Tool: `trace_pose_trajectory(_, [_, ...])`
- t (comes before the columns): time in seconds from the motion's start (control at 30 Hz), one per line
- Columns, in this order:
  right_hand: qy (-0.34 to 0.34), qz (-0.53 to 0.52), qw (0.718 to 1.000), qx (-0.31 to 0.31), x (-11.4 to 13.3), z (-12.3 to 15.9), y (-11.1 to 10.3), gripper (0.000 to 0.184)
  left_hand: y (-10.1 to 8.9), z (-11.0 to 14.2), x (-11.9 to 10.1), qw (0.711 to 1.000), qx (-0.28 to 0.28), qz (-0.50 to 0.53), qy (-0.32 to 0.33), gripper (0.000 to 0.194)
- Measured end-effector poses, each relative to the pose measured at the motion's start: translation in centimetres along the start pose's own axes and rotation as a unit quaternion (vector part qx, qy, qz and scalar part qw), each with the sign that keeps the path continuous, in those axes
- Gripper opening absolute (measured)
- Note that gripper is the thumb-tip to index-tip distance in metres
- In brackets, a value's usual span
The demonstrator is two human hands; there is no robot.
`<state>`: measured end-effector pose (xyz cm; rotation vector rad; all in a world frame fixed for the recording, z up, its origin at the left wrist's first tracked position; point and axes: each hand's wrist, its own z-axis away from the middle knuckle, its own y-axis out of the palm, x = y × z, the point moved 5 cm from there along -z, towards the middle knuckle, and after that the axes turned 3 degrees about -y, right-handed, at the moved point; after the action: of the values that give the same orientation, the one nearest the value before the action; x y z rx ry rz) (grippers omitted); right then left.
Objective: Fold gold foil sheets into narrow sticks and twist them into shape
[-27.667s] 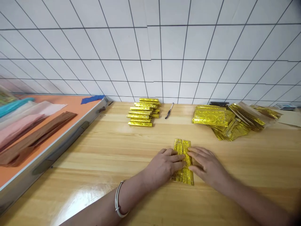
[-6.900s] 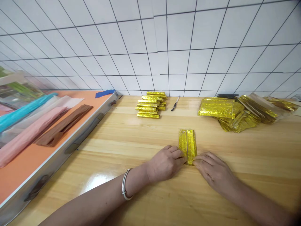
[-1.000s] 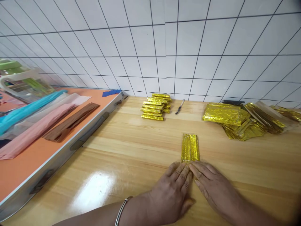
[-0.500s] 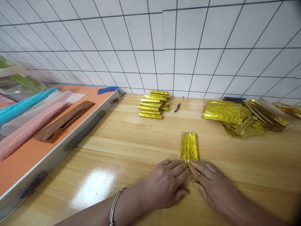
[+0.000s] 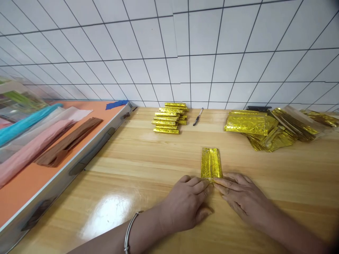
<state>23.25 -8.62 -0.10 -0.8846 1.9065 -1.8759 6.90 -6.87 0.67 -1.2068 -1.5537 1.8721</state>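
Observation:
A folded sheet of gold foil paper (image 5: 211,163) lies flat on the wooden table, with a seam running down its middle. My left hand (image 5: 186,203) presses its curled fingertips on the left part of the near edge, and a bracelet circles that wrist. From the other side, my right hand (image 5: 242,197) pinches the near right corner with fingers held together. The fingertips of both hands almost meet and hide the fold at that edge. Farther back sits a stack of narrow folded gold strips (image 5: 169,119).
A pen (image 5: 198,116) lies right of the strips. Gold foil sheets (image 5: 246,122) are heaped at the back right. On the left, an orange-topped case (image 5: 87,141) carries brown crepe paper (image 5: 70,141), pink paper (image 5: 37,148) and a blue roll (image 5: 29,125). A tiled wall (image 5: 159,42) closes the back.
My right hand has shifted slightly, its fingers now flatter along the near right corner of the foil paper. My left hand stays in place. The camera view has turned a little.

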Motion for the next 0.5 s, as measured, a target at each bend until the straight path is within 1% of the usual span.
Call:
trace_pose_trajectory(0.1, [-0.002,0.01,1.0,-0.014,-0.1,0.4,-0.1,0.039,-0.1,-0.2,0.2,1.0,-0.001,0.005,-0.005,0.048])
trace_pose_trajectory(0.27, [-0.035,0.023,0.999,-0.016,-0.8,0.8,-0.3,0.04,-0.4,-0.2,0.5,1.0,-0.009,0.011,0.003,0.043])
trace_pose_trajectory(0.37, [-0.044,0.01,0.999,-0.02,-1.6,0.9,-0.7,0.041,-0.4,0.3,0.5,1.0,-0.014,0.004,0.013,0.042])
trace_pose_trajectory(0.5, [-0.031,-0.016,0.999,-0.021,-3.1,1.3,-0.6,0.037,-0.2,1.0,0.4,1.0,-0.015,-0.018,0.016,0.044])
